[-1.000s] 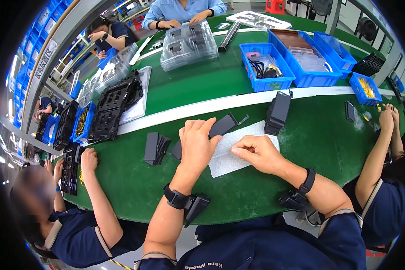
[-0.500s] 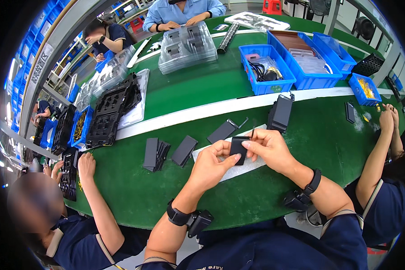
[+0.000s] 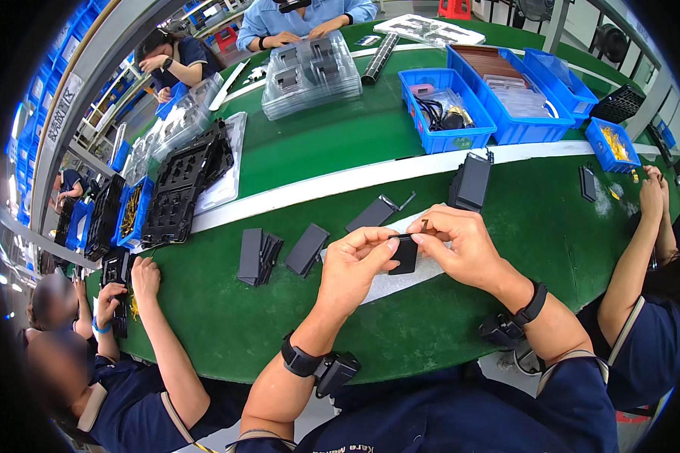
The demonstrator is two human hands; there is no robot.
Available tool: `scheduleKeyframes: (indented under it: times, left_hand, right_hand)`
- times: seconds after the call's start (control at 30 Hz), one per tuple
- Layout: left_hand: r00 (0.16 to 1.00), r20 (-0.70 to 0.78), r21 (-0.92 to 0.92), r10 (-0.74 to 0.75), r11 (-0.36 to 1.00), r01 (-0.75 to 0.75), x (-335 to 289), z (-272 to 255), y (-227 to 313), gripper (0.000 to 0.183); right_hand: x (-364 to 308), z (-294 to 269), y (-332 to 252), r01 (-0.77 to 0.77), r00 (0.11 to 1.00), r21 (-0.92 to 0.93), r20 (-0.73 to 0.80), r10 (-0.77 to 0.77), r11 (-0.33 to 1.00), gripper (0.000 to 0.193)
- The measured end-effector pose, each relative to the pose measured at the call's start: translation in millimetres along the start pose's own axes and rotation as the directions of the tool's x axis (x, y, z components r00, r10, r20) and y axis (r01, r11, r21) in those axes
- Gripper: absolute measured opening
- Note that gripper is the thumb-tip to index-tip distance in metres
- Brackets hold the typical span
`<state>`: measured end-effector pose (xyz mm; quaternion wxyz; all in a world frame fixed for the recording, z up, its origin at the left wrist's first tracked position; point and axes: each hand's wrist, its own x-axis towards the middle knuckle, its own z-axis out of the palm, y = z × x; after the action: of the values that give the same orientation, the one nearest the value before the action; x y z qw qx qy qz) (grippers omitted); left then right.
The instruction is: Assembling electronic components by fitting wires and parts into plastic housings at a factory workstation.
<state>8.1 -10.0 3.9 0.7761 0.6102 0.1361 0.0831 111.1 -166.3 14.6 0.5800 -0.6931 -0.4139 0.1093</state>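
Between my two hands is a small flat black rectangular block (image 3: 405, 258), held just above a white sheet (image 3: 389, 290). My left hand (image 3: 349, 266) pinches its upper left corner with thumb and fingers. My right hand (image 3: 459, 243) has its thumb and fingertips closed at the upper right corner, where a thin dark strip (image 3: 425, 225) sticks up. Past my hands lies a black block with a narrow strip (image 3: 370, 214) at its end. A fanned pile of black blocks (image 3: 251, 255) and a separate pair (image 3: 307, 250) lie to the left.
A stack of black blocks (image 3: 471, 183) stands beyond my right hand. Blue bins (image 3: 459, 140) sit past the white strip (image 3: 347, 181), beside clear trays (image 3: 310, 75). Black trays (image 3: 177, 192) lie left. Co-workers' arms (image 3: 162, 325) reach onto the green table from both sides.
The block has tipped so its top edge shows differently. My left thumb has moved from its face up to the top corner, and my right fingers have shifted along the upper edge.
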Motion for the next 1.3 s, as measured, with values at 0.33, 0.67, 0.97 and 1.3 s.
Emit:
scheduleKeyframes:
  times: [0.33, 0.67, 0.97, 1.3]
  left_hand:
    - [0.999, 0.029, -0.154, -0.020, 0.988, 0.024, 4, -5, -3, 0.018]
    - [0.999, -0.036, 0.011, 0.002, 1.000, -0.002, -2, 4, 3, 0.020]
    - [0.999, 0.025, 0.018, 0.048, 0.999, -0.049, -5, 2, 3, 0.018]
    - [0.986, 0.050, 0.097, 0.160, 0.982, -0.164, -3, 2, -6, 0.021]
  right_hand:
    - [3, -4, 6, 0.403, 0.911, -0.370, 0.068, -0.408, 0.837, 0.021]
    - [1, -8, -11, -0.129, 0.991, 0.042, 0.029, 0.128, 0.991, 0.010]
    - [0, -12, -13, -0.177, 0.983, 0.059, 0.066, 0.173, 0.982, 0.008]
    - [1, -8, -14, 0.254, 0.966, -0.369, 0.049, -0.254, 0.894, 0.004]
